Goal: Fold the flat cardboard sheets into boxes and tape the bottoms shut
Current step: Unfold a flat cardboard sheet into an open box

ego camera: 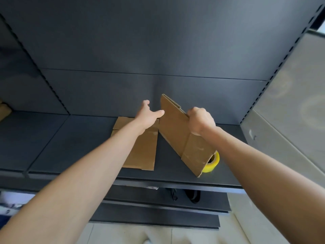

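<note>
Currently held: raised sheet (175, 127), folded flat, tilted up with its long lower edge down at the shelf (70, 147).
Right hand (200, 120): grips the raised sheet's top edge, fingers curled over it.
Left hand (149, 115): holds nothing, fingers spread wide; the thumb tip is at the raised sheet's left edge (touching or just short, cannot tell).
Flat sheet (140, 150): lies on the shelf just left of the raised sheet, partly under the left wrist and forearm; its far right corner meets the raised sheet's far lower corner.
Tape (213, 164): yellow roll on the shelf near the front edge, just behind the raised sheet's near corner and partly hidden by it.
Back panel (158, 50): dark grey, with slotted uprights at either side.
Lower shelf (140, 196): dark items (too dim to name).
</note>
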`<state>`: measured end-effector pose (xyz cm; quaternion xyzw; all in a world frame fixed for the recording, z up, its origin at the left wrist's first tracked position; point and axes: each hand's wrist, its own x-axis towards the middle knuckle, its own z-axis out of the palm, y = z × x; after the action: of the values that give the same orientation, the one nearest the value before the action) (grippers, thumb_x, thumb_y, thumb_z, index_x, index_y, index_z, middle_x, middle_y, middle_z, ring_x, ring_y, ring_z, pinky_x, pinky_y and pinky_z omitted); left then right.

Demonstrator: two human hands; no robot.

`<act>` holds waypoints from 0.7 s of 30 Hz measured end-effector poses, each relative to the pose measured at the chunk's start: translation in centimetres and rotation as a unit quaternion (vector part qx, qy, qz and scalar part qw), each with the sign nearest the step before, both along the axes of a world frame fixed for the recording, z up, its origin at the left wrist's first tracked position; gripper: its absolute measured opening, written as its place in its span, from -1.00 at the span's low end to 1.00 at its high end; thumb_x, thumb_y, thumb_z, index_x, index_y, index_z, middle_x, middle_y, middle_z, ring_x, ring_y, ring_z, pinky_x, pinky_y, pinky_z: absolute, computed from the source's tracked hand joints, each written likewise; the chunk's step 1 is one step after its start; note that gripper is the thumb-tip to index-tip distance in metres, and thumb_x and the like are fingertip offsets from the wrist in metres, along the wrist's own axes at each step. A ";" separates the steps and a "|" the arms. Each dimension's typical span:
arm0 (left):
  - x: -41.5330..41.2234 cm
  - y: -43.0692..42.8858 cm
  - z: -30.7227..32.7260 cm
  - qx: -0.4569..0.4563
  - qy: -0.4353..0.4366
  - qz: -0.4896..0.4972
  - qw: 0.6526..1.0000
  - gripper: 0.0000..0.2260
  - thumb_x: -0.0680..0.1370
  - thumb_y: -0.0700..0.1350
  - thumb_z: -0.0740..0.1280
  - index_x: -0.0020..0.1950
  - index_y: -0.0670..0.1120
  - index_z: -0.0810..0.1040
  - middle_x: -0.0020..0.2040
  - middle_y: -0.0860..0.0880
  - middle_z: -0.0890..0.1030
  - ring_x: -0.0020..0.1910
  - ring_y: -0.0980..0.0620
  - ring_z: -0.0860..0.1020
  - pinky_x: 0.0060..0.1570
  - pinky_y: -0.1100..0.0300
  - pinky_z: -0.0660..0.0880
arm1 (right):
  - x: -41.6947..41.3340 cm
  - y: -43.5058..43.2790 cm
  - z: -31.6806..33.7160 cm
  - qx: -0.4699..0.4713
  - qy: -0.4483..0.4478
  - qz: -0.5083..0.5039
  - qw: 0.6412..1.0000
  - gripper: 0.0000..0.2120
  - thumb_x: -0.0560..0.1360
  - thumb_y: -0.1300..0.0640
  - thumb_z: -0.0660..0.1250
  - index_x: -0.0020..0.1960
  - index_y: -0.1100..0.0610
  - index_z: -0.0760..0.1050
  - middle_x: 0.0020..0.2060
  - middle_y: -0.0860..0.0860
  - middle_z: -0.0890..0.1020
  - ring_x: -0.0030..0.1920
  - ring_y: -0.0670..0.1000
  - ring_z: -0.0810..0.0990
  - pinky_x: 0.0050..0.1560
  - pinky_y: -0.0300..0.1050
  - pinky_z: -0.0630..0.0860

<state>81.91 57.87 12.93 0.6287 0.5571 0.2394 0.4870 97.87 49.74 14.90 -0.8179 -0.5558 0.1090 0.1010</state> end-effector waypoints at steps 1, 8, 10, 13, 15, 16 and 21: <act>0.1 -0.2 0.1 0.006 0.006 0.008 1.000 -0.29 0.52 0.02 0.36 0.53 0.00 0.00 0.52 -0.08 0.14 0.40 -0.11 0.31 0.35 -0.04 0.31 | 0.0 -0.2 0.0 -0.002 -0.019 0.012 1.000 -0.82 0.38 0.43 0.16 -0.17 0.20 0.43 -0.30 0.07 0.46 -0.25 0.14 0.49 -0.29 -0.10 0.40; 1.5 -1.3 0.6 0.038 0.036 0.032 0.998 -0.22 0.52 0.04 0.37 0.55 0.03 -0.08 0.55 -0.03 -0.04 0.44 -0.11 0.23 0.31 -0.01 0.30 | 1.7 -1.1 0.0 0.013 -0.079 0.063 0.995 -0.78 0.35 0.43 0.14 -0.15 0.18 0.45 -0.36 0.04 0.42 -0.30 0.12 0.44 -0.30 -0.11 0.36; 1.8 -1.5 0.8 0.039 0.042 0.026 0.998 -0.26 0.52 0.04 0.37 0.54 0.01 -0.03 0.52 -0.05 0.02 0.42 -0.10 0.26 0.23 0.05 0.32 | 2.3 -1.1 -0.2 0.027 -0.095 0.078 0.992 -0.75 0.38 0.41 0.16 -0.07 0.18 0.51 -0.30 0.06 0.46 -0.27 0.13 0.45 -0.29 -0.12 0.37; 2.1 -1.8 0.9 0.031 0.064 0.011 0.997 -0.33 0.52 0.05 0.37 0.51 -0.04 0.09 0.47 -0.07 0.14 0.37 -0.09 0.30 0.14 0.10 0.31 | 3.1 -1.2 -0.5 0.040 -0.119 0.098 0.987 -0.74 0.41 0.39 0.18 -0.03 0.16 0.53 -0.27 0.06 0.48 -0.26 0.14 0.45 -0.27 -0.13 0.36; 2.2 -2.0 0.8 0.023 0.067 0.007 0.997 -0.35 0.52 0.05 0.37 0.50 -0.05 0.12 0.46 -0.07 0.18 0.36 -0.08 0.31 0.16 0.10 0.30 | 3.6 -1.2 -0.7 0.049 -0.123 0.099 0.986 -0.75 0.45 0.39 0.19 0.00 0.15 0.54 -0.24 0.07 0.53 -0.25 0.14 0.47 -0.27 -0.13 0.38; 2.3 -2.0 0.8 0.022 0.063 0.004 0.998 -0.36 0.52 0.04 0.36 0.49 -0.06 0.14 0.46 -0.07 0.20 0.36 -0.08 0.31 0.17 0.11 0.30 | 3.9 -1.3 -0.8 0.053 -0.123 0.098 0.986 -0.76 0.47 0.38 0.19 0.02 0.15 0.54 -0.22 0.08 0.55 -0.25 0.13 0.48 -0.26 -0.13 0.38; 2.7 -2.0 0.9 0.032 0.058 0.012 0.998 -0.48 0.53 0.02 0.36 0.40 -0.12 0.26 0.36 -0.07 0.34 0.19 -0.01 0.36 0.04 0.15 0.31 | 5.2 -1.4 -0.5 0.034 -0.077 0.096 0.992 -0.74 0.51 0.31 0.18 0.07 0.08 0.56 -0.10 0.10 0.60 -0.18 0.15 0.48 -0.23 -0.13 0.37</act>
<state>84.62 55.84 13.81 0.6498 0.5843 0.2263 0.4302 103.09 48.32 14.45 -0.7627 -0.6414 0.0356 0.0749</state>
